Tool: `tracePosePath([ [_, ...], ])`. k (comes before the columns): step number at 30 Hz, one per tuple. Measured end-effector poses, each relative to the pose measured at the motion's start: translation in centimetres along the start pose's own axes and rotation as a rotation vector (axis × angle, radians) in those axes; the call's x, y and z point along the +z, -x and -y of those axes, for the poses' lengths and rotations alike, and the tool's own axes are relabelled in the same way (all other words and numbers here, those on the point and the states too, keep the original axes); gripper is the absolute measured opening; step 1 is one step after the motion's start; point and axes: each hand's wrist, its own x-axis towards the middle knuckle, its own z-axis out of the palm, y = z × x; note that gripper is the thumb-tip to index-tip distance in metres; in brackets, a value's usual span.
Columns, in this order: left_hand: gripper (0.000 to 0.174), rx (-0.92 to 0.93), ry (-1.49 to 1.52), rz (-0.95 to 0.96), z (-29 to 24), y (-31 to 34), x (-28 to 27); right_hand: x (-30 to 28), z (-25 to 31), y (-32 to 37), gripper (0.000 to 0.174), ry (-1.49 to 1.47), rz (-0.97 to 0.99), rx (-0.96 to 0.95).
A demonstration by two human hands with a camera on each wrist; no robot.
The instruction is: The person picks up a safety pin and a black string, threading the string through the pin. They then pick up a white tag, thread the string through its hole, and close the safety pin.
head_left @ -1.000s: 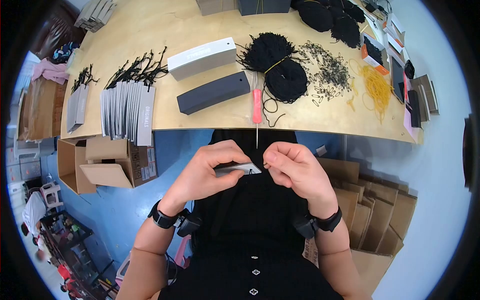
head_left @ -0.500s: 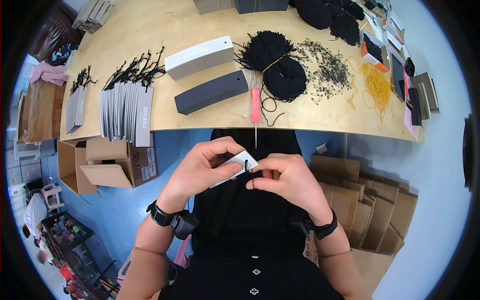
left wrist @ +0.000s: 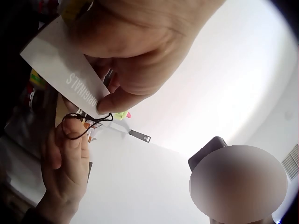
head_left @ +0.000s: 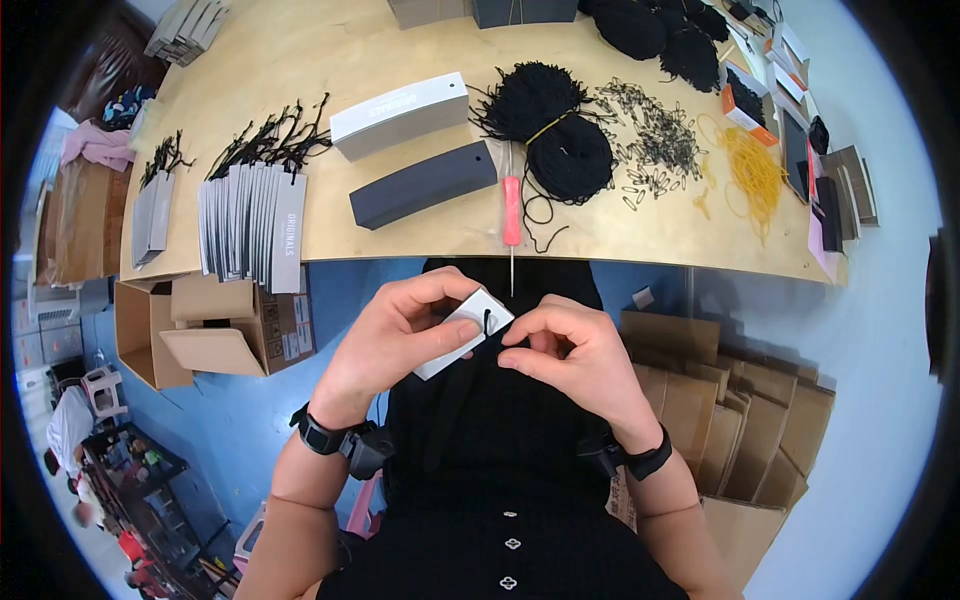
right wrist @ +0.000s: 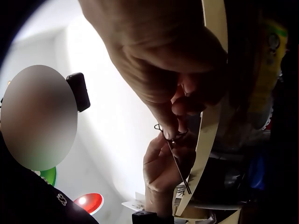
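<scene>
Between its thumb and fingers my left hand (head_left: 405, 335) holds a white hang tag (head_left: 436, 358), tilted over the lap. The tag (left wrist: 65, 65) shows the word ORIGINALS in the left wrist view. A thin black cord (head_left: 488, 322) runs through the hole at its right end. My right hand (head_left: 575, 350) is close beside that end, thumb and index fingertips pinching the cord. In the left wrist view the cord (left wrist: 97, 120) makes a loose loop at the right hand's fingertips. From the right wrist the tag (right wrist: 180, 165) appears edge-on.
On the table (head_left: 400, 250) lie strung tags (head_left: 250, 225), a white tag stack (head_left: 400, 115), a dark tag stack (head_left: 425, 185), black cord bundles (head_left: 570, 165), small pins (head_left: 655, 140) and yellow bands (head_left: 755, 170). A pink-handled awl (head_left: 512, 210) juts past the front edge. Cardboard boxes (head_left: 215, 325) stand below.
The left hand has turned the tag so its white face and cord show upward. The right hand came to the cord, then drew slightly away from the tag's end.
</scene>
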Motion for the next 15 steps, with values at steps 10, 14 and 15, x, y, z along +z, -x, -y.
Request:
tracePosePath([
  [10, 0.024, 0.05, -0.061, -0.007, -0.6, -0.4, 0.4, 0.8, 0.3, -0.1, 0.016, 0.007, -0.09, -0.062],
  [14, 0.024, 0.04, -0.055, -0.018, -0.7, -0.4, 0.6, 1.2, 0.5, -0.1, 0.018, -0.052, -0.173, -0.014],
  [15, 0.024, 0.041, -0.064, -0.014, -0.7, -0.4, 0.6, 1.3, 0.4, -0.1, 0.019, -0.072, -0.193, -0.018],
])
